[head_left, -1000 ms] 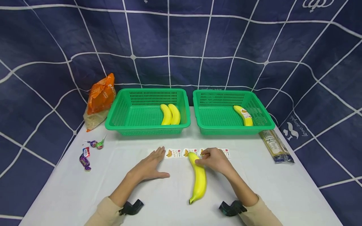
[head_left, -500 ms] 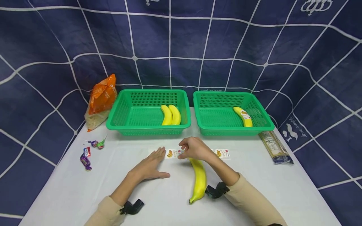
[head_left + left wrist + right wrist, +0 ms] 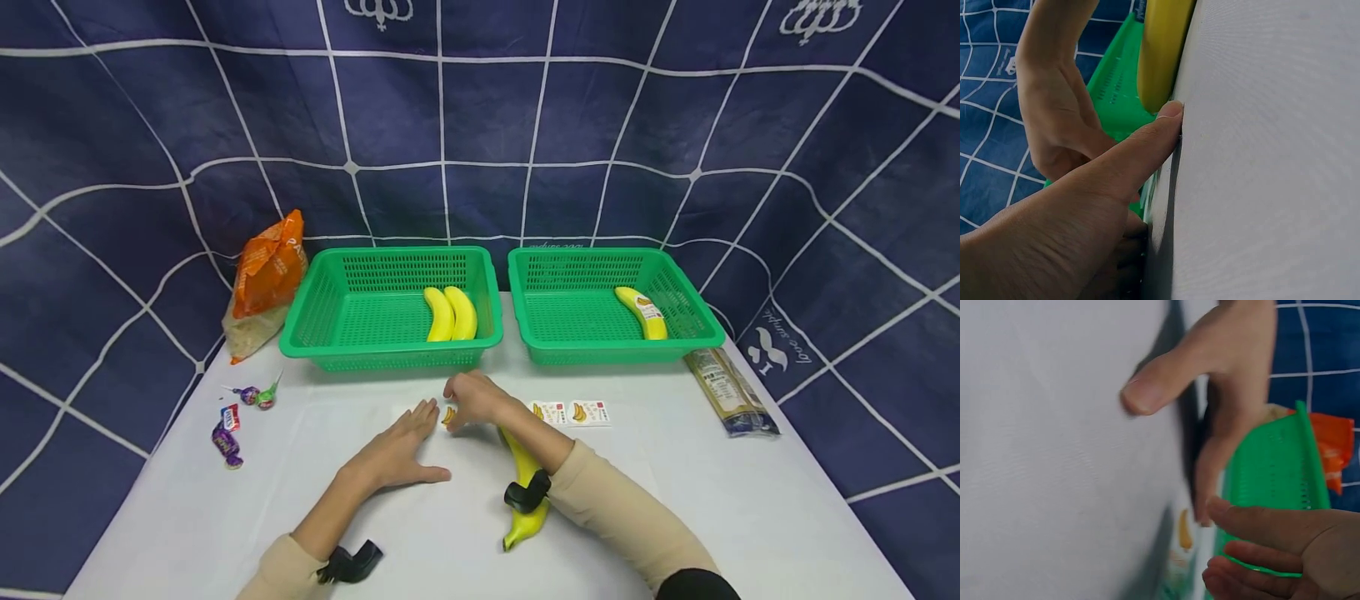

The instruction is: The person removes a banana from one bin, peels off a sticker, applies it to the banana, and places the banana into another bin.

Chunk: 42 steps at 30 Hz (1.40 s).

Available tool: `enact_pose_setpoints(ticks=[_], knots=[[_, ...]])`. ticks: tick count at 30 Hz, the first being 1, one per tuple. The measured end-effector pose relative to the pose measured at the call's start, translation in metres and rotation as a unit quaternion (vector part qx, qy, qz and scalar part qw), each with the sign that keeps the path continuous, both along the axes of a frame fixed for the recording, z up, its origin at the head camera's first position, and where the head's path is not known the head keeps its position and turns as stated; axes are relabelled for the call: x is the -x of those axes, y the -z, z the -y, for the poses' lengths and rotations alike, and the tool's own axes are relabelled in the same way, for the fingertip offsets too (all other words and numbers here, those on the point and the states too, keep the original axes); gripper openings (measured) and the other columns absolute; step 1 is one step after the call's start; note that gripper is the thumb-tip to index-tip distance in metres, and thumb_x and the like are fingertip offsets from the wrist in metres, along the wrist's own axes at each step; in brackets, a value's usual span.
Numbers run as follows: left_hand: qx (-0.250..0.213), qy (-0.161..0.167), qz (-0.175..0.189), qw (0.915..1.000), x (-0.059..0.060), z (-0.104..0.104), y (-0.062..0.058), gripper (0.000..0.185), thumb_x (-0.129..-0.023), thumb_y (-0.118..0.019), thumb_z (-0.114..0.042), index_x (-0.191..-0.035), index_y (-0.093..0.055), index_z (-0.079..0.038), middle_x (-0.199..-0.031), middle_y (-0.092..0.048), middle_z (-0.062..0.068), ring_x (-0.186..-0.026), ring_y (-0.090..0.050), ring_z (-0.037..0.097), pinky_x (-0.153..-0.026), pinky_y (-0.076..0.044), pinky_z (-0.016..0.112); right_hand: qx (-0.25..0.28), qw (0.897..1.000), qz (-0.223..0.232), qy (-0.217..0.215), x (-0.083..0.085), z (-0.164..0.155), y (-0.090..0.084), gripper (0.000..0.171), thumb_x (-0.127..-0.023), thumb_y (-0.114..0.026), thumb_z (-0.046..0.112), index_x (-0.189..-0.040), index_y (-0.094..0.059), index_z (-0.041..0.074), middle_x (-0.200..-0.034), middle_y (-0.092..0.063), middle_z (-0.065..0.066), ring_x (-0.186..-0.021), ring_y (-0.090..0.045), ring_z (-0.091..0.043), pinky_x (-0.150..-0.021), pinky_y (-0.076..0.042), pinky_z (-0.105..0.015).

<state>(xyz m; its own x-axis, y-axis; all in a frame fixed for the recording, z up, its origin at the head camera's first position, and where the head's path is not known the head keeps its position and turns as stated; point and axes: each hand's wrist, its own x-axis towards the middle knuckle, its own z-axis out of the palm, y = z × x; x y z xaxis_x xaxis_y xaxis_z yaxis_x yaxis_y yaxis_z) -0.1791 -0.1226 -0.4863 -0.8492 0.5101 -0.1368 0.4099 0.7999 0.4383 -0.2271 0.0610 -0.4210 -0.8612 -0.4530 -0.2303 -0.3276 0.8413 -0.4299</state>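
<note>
Two hands, four bananas, two green baskets

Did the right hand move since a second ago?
Yes, leftward: the right hand was in front of the right green basket; now it is in front of the left green basket.

A white table carries two baskets side by side along its far edge, a green left basket and a green right basket, with an orange bag beside the first and a flat packet by the second. Across the middle runs a row of banana labels, partly hidden, near one yellow banana. Towards the left lie two lollipops, a small red-and-white wrapper and a purple sweet.
</note>
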Motion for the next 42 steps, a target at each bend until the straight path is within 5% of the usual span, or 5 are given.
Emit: enact_pose_setpoints(ticks=[13, 22, 32, 42], knots=[[-0.005, 0.0, -0.004, 1.0, 0.0, -0.003, 0.001, 0.11, -0.073, -0.069, -0.07, -0.153, -0.028, -0.006, -0.163, -0.019, 0.01, -0.149, -0.022, 0.038, -0.117, -0.03, 0.055, -0.033, 0.998, -0.048, -0.019, 0.003, 0.001, 0.02, 0.051, -0.068, -0.089, 0.015, -0.115, -0.072, 0.005, -0.116, -0.07, -0.008, -0.104, -0.065, -0.02, -0.09, -0.054, -0.03], [0.002, 0.0, 0.003, 1.0, 0.0, 0.0, 0.0, 0.109, -0.074, -0.07, -0.069, -0.153, -0.029, -0.006, -0.163, -0.019, 0.009, -0.149, -0.021, 0.037, -0.117, -0.029, 0.054, -0.012, 0.998, -0.063, -0.012, 0.004, -0.001, 0.025, 0.036, -0.068, -0.089, 0.017, -0.1, -0.076, 0.008, -0.101, -0.073, -0.004, -0.09, -0.065, -0.015, -0.079, -0.055, -0.025], [-0.002, 0.002, 0.006, 1.0, 0.001, -0.001, 0.0, 0.109, -0.074, -0.07, -0.068, -0.153, -0.028, -0.006, -0.163, -0.018, 0.01, -0.151, -0.018, 0.031, -0.119, -0.026, 0.051, 0.043, 0.996, -0.079, 0.0, 0.009, -0.004, 0.031, 0.011, -0.079, -0.079, 0.007, -0.09, -0.077, 0.006, -0.081, -0.072, -0.002, -0.07, -0.057, -0.008, -0.063, -0.049, -0.018], [-0.008, -0.002, 0.004, 1.0, 0.001, -0.001, 0.0, 0.109, -0.074, -0.071, -0.068, -0.153, -0.028, -0.005, -0.163, -0.019, 0.01, -0.151, -0.018, 0.03, -0.12, -0.025, 0.05, 0.047, 0.993, -0.11, -0.003, 0.011, -0.003, 0.029, 0.005, -0.083, -0.074, 0.006, -0.08, -0.078, 0.009, -0.073, -0.072, 0.002, -0.061, -0.056, -0.004, -0.055, -0.047, -0.013]])
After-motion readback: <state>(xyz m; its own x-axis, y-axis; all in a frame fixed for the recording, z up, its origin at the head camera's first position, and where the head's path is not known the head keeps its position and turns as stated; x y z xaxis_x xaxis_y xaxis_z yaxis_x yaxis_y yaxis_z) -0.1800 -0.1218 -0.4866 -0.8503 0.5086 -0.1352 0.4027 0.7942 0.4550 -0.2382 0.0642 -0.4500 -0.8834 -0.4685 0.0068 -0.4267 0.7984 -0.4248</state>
